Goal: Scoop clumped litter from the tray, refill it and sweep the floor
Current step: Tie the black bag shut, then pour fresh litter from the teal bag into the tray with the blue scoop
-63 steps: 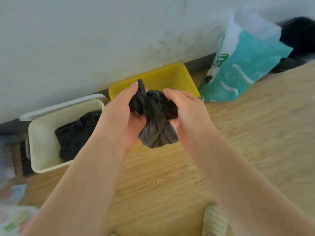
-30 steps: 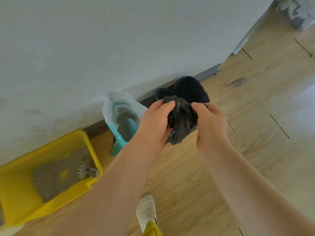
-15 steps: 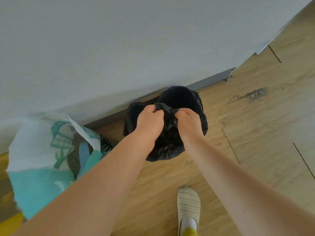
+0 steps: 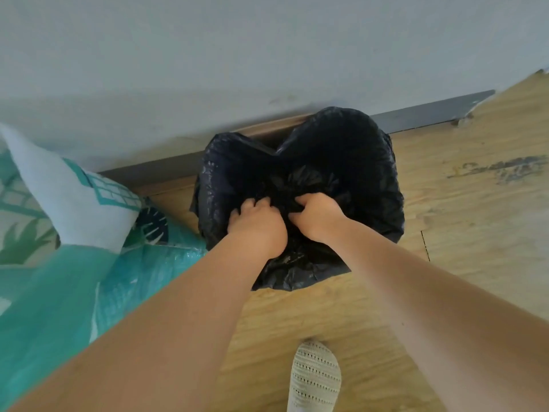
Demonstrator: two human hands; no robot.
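Two bare arms reach forward over a wooden floor. Left hand and right hand, fingers curled, grip crumpled black plastic inside a black bin bag by the wall; a teal litter bag leans just left.

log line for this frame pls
step: bag disposal | left hand: grips small bag | right hand: grips it | over: bin

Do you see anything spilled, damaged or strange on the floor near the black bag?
No spill shows. One thing stands out: a dark scuffed patch mars the wooden floor to the right of the black bag, near the wall. Both hands, left and right, grip the bag.
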